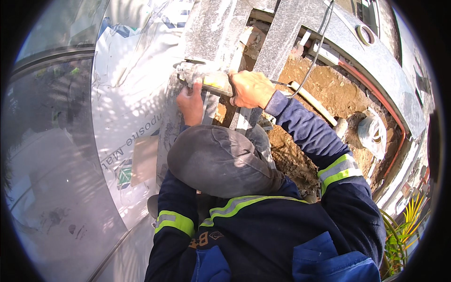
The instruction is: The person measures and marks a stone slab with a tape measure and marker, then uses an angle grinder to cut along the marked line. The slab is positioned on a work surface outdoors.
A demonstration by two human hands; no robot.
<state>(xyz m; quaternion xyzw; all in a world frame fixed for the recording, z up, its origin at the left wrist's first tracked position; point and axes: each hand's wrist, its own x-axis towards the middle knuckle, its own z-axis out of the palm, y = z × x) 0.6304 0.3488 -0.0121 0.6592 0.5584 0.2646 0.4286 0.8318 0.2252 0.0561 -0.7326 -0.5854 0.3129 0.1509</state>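
A corded power tool, by its shape an angle grinder (pixel 217 82), lies across the grey stone slab ahead of me, dusty, with a yellowish patch on its body. My right hand (pixel 251 89) wraps round its rear end, where a dark cable (pixel 307 70) runs off to the right and up. At its front end, my left hand (pixel 190 105) grips from the near side, thumb raised against the head. The tool's disc cannot be made out in the glare and dust. My grey-trousered knee (pixel 221 160) is bent just below the hands and hides part of the left forearm.
White protective sheeting (pixel 127 70) covers the left side beside glass panels (pixel 51 94). Right are dug soil (pixel 338 84), a pale wooden handle (pixel 312 103), an orange conduit (pixel 371 87), and a plastic-wrapped roll (pixel 373 134). A tape roll (pixel 365 35) rests on a slab (pixel 390 66).
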